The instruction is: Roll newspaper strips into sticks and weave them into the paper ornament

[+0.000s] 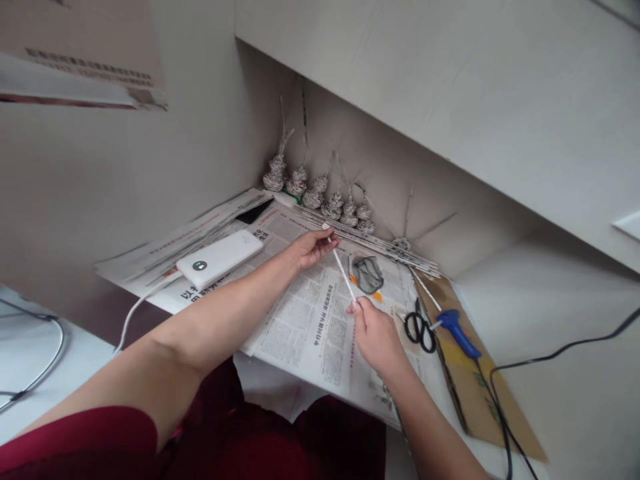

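Between my two hands a thin white rolled-paper stick (344, 272) runs at a slant over the newspaper. My left hand (316, 248) pinches its far end between thumb and fingers. Its near end sits in the closed fingers of my right hand (373, 327). Newspaper sheets (295, 333) cover the table under both hands. Right of the stick lies a dark grey mesh piece (369, 275) with orange bits by it. Black-handled scissors (420, 330) rest to the right of my right hand.
A blue glue gun (460, 333) with a black cord lies on cardboard (493, 393) at the right. A white power bank (220, 257) with a cable is at the left. Several woven paper gourds (315, 192) and a bundle of paper sticks (380, 245) line the wall.
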Motion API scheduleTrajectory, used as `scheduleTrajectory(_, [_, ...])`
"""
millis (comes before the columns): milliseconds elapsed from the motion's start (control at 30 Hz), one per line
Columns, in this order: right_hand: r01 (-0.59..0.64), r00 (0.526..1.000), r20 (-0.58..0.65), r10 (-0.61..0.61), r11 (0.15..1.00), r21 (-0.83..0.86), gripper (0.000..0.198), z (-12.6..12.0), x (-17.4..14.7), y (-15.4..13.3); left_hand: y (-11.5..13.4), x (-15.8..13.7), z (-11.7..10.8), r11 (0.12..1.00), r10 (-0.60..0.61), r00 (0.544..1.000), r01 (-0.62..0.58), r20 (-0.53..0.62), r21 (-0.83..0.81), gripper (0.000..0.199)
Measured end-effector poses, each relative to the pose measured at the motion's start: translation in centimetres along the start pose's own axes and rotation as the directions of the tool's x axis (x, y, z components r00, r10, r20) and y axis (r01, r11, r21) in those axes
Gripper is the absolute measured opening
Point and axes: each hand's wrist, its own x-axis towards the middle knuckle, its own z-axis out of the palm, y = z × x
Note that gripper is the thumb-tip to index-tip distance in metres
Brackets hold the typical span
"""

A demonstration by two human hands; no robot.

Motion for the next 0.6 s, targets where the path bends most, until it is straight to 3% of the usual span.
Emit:
scheduleTrajectory(100, [-0.061, 0.998, 0.032, 0.055, 0.975, 0.213, 0.029, 0.7, -0.2, 0.3, -0.1, -0.1, 0.1, 1.000, 0.002, 1.000, -0.002, 0.012, 0.000, 0.013])
scheduleTrajectory(167, [-0.186, 0.979, 0.163, 0.120, 0.851, 0.492, 0.031, 1.0, -0.5, 0.5, -0.2, -0.1, 0.0, 1.000, -0.008, 1.000, 0.008, 0.023, 0.003, 0.013])
scheduleTrajectory(233, [-0.358, 0.924, 0.371, 0.093, 0.553, 0.752, 0.032, 1.2, -0.8, 0.5, -0.3, -0.1, 0.0, 1.000, -0.024, 0.999, 0.024, 0.032, 0.008, 0.013])
scheduleTrajectory(300, [-0.485, 0.864, 0.503, -0.023, 0.232, 0.843, 0.031, 1.4, -1.2, 0.4, -0.4, -0.2, 0.0, 0.999, -0.045, 0.998, 0.044, 0.038, 0.017, 0.014])
scheduleTrajectory(333, [-0.523, 0.842, 0.534, -0.075, 0.133, 0.842, 0.031, 1.5, -1.4, 0.4, -0.5, -0.2, 0.1, 0.998, -0.056, 0.998, 0.055, 0.038, 0.024, 0.014])
scheduleTrajectory(367, [-0.546, 0.826, 0.553, -0.108, 0.090, 0.833, 0.032, 1.6, -1.5, 0.3, -0.5, -0.2, 0.1, 0.997, -0.067, 0.997, 0.065, 0.037, 0.031, 0.014])
scheduleTrajectory(400, [-0.556, 0.817, 0.565, -0.115, 0.101, 0.825, 0.032, 1.6, -1.6, 0.3, -0.6, -0.2, 0.1, 0.996, -0.076, 0.997, 0.074, 0.034, 0.039, 0.013])
scheduleTrajectory(433, [-0.553, 0.816, 0.571, -0.092, 0.165, 0.817, 0.033, 1.6, -1.6, 0.3, -0.7, -0.2, 0.0, 0.996, -0.082, 0.996, 0.081, 0.030, 0.047, 0.013])
scheduleTrajectory(500, [-0.476, 0.852, 0.523, 0.018, 0.443, 0.760, 0.033, 1.4, -1.2, 0.3, -0.8, -0.1, -0.1, 0.995, -0.086, 0.996, 0.084, 0.018, 0.061, 0.011])
scheduleTrajectory(567, [-0.284, 0.940, 0.321, 0.115, 0.785, 0.550, 0.030, 0.9, -0.4, 0.4, -0.9, 0.0, -0.2, 0.994, -0.083, 0.996, 0.082, 0.011, 0.074, 0.009])
scheduleTrajectory(600, [-0.180, 0.976, 0.188, 0.114, 0.906, 0.383, 0.027, 0.7, 0.1, 0.4, -0.9, 0.0, -0.3, 0.994, -0.082, 0.997, 0.081, 0.010, 0.080, 0.008])
